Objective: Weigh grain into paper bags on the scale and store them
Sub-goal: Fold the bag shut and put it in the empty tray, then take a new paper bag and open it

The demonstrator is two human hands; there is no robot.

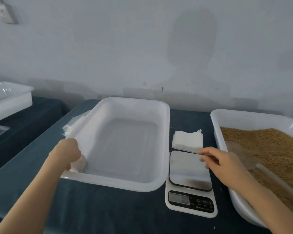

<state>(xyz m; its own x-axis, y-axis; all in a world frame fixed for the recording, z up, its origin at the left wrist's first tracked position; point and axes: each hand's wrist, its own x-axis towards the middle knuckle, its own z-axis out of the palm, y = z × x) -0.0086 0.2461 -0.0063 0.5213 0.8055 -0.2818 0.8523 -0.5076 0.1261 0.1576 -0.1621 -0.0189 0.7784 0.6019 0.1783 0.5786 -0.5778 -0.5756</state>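
Head — L hand (66, 153) grips bag (78, 164) in tray (112, 181); R hand (222, 159) over scale (188, 173).

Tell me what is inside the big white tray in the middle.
Only a white paper bag in the tray's near left corner, gripped by the left hand; the rest of its floor shows bare. The hand covers most of the bag, so its contents are hidden.

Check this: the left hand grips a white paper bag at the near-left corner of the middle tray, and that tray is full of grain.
Wrong on the contents. The head view shows the middle tray empty; the grain lies in the right tray. The left hand does grip a white paper bag at that near-left corner.
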